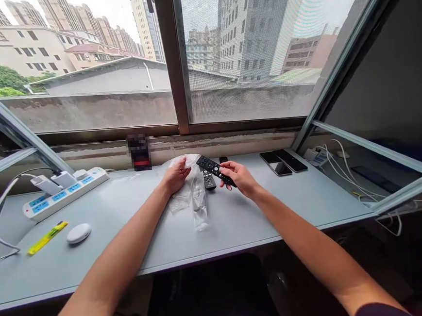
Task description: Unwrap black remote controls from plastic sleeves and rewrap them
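Observation:
A black remote control [212,167] with rows of buttons is held in my right hand [239,176], its far end tilted up to the left. My left hand [177,174] has its fingers curled at a clear plastic bag [193,181] and appears to grip its edge. A second black remote control [209,179] lies on the table just beneath the held one. More crumpled clear plastic [200,210] stretches over the tabletop toward me.
On the left of the table [130,252] are a power strip [71,191] with plugged-in chargers, a yellow box cutter [47,237] and a white oval object [78,233]. Two dark phones [275,163] lie at the right. Metal frame bars [374,145] and cables [347,171] stand beyond.

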A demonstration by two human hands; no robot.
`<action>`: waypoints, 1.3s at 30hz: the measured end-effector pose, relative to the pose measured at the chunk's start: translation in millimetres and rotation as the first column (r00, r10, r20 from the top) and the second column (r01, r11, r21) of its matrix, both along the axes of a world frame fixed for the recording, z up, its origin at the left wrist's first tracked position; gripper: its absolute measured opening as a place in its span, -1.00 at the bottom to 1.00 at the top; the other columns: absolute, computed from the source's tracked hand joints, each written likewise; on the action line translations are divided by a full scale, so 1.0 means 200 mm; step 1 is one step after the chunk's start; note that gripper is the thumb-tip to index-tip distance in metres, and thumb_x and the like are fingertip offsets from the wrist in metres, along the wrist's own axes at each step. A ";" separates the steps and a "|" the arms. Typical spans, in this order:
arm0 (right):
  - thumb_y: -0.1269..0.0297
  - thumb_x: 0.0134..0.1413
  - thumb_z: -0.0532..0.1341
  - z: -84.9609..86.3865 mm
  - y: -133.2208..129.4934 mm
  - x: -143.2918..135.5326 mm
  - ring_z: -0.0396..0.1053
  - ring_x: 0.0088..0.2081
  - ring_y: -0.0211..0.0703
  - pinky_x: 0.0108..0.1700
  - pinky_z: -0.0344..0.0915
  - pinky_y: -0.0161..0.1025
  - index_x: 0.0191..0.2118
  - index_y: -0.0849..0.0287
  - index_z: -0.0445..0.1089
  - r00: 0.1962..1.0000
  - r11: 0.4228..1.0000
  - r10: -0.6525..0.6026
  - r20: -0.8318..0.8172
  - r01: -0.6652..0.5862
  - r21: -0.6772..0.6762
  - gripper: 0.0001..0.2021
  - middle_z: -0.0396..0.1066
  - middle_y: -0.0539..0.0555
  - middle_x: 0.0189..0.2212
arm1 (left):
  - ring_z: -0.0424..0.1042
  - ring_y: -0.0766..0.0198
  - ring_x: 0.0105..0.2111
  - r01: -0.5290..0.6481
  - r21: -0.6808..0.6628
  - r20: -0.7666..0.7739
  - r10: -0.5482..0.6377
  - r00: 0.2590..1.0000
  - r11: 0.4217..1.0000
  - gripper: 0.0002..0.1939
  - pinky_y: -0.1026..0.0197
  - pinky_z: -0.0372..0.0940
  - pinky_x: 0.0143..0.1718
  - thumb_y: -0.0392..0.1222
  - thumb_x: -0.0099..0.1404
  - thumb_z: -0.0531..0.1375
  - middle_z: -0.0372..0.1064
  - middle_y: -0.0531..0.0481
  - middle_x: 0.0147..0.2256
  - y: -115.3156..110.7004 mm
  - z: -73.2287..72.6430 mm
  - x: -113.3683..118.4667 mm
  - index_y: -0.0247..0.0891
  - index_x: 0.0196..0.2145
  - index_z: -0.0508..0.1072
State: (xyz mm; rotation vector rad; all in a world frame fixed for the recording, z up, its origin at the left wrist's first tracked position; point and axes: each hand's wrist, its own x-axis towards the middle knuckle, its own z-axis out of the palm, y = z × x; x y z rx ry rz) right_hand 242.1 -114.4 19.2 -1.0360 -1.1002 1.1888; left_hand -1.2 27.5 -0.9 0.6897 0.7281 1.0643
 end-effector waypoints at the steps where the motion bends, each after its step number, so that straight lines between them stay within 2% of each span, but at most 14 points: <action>1: -0.02 0.04 0.62 0.00 0.00 0.00 0.59 -0.51 -0.13 -0.63 0.32 -0.30 -0.09 0.16 0.48 1.000 1.000 0.005 0.006 -0.005 0.002 -0.50 0.60 0.05 -0.33 | 0.57 0.42 -0.31 -0.014 0.008 -0.001 0.014 1.000 1.000 -0.84 0.40 0.51 -0.13 -0.30 0.45 0.48 0.64 0.06 -0.22 -0.01 0.00 0.00 -0.22 -0.08 0.61; 5: -0.02 0.04 0.62 0.00 0.00 0.01 0.64 -0.47 -0.10 -0.63 0.36 -0.31 -0.11 0.15 0.50 0.999 1.000 0.022 0.032 -0.022 -0.012 -0.52 0.58 0.04 -0.33 | 0.61 0.32 -0.25 -0.005 0.054 -0.033 0.007 0.999 0.999 -0.80 0.30 0.53 -0.14 -0.24 0.35 0.57 0.69 -0.02 -0.17 -0.04 0.01 0.01 -0.25 -0.15 0.66; 10: 0.00 0.05 0.61 -0.01 -0.01 0.02 0.64 -0.48 -0.09 -0.67 0.31 -0.33 -0.13 0.18 0.53 0.996 0.997 0.047 0.077 -0.041 -0.071 -0.55 0.59 0.09 -0.32 | 0.62 0.24 -0.23 0.149 0.226 -0.115 -0.126 0.985 0.963 -0.48 0.23 0.52 -0.13 0.07 0.08 0.72 0.71 -0.07 -0.19 -0.09 0.00 0.03 -0.28 -0.17 0.70; 13: -0.01 0.07 0.60 -0.01 -0.01 0.03 0.63 -0.50 -0.11 -0.71 0.25 -0.35 -0.13 0.17 0.54 0.994 0.994 0.055 0.098 -0.045 -0.103 -0.57 0.61 0.10 -0.30 | 0.64 0.17 -0.16 0.172 0.286 -0.126 -0.140 0.982 0.943 -0.38 0.19 0.51 -0.09 0.15 0.00 0.73 0.72 -0.13 -0.15 -0.09 -0.01 0.03 -0.29 -0.15 0.72; 16: -0.03 0.09 0.59 0.00 -0.02 0.04 0.62 -0.50 -0.11 -0.69 0.24 -0.35 -0.13 0.17 0.55 0.992 0.993 0.052 0.113 -0.039 -0.115 -0.57 0.60 0.10 -0.30 | 0.65 0.09 -0.07 0.157 0.324 -0.127 -0.121 0.984 0.933 -0.41 0.17 0.46 -0.06 0.14 0.04 0.72 0.73 -0.19 -0.05 -0.09 -0.01 0.02 -0.28 -0.11 0.74; 20: -0.07 0.11 0.59 0.01 -0.02 0.04 0.66 -0.42 -0.08 -0.60 0.37 -0.31 -0.09 0.16 0.56 0.992 0.994 0.044 0.116 -0.031 -0.104 -0.54 0.61 0.10 -0.26 | 0.64 0.02 0.05 0.194 0.354 -0.144 -0.152 0.978 0.915 -0.39 0.15 0.43 -0.02 0.16 0.08 0.69 0.70 -0.26 0.10 -0.11 0.01 0.01 -0.28 -0.05 0.75; 23: -0.08 0.10 0.59 0.00 -0.02 0.04 0.66 -0.40 -0.06 -0.59 0.35 -0.30 -0.08 0.15 0.55 0.992 0.995 0.034 0.125 -0.022 -0.095 -0.53 0.61 0.11 -0.25 | 0.62 0.00 0.10 0.204 0.408 -0.174 -0.144 0.974 0.890 -0.39 0.14 0.42 0.01 0.20 0.12 0.67 0.69 -0.26 0.15 -0.13 0.02 0.01 -0.25 -0.03 0.76; 26: -0.09 0.10 0.60 -0.01 -0.02 0.05 0.66 -0.42 -0.05 -0.62 0.28 -0.31 -0.08 0.14 0.53 0.990 0.997 0.008 0.142 0.003 -0.077 -0.51 0.59 0.09 -0.30 | 0.60 0.01 0.09 0.177 0.450 -0.201 -0.094 0.975 0.875 -0.45 0.16 0.41 -0.01 0.18 0.16 0.65 0.69 -0.25 0.14 -0.15 0.04 0.01 -0.23 -0.04 0.76; 30: -0.13 0.11 0.59 -0.02 -0.01 0.06 0.64 -0.44 -0.06 -0.60 0.30 -0.31 -0.07 0.14 0.52 0.988 0.999 -0.009 0.156 0.017 -0.051 -0.49 0.57 0.05 -0.36 | 0.57 0.11 -0.05 0.151 0.464 -0.182 -0.073 0.981 0.873 -0.46 0.18 0.39 -0.07 0.14 0.12 0.68 0.70 -0.23 0.09 -0.15 0.06 0.01 -0.23 -0.07 0.75; 39: -0.15 0.09 0.61 -0.01 -0.03 0.06 0.63 -0.39 -0.09 -0.47 0.39 -0.27 -0.05 0.14 0.56 0.991 0.991 0.088 0.102 -0.077 -0.106 -0.47 0.62 0.07 -0.32 | 0.57 0.07 -0.04 0.276 0.428 -0.250 -0.180 0.951 0.861 -0.44 0.19 0.31 -0.16 0.11 0.11 0.68 0.68 -0.18 0.04 -0.17 0.07 0.02 -0.18 -0.01 0.78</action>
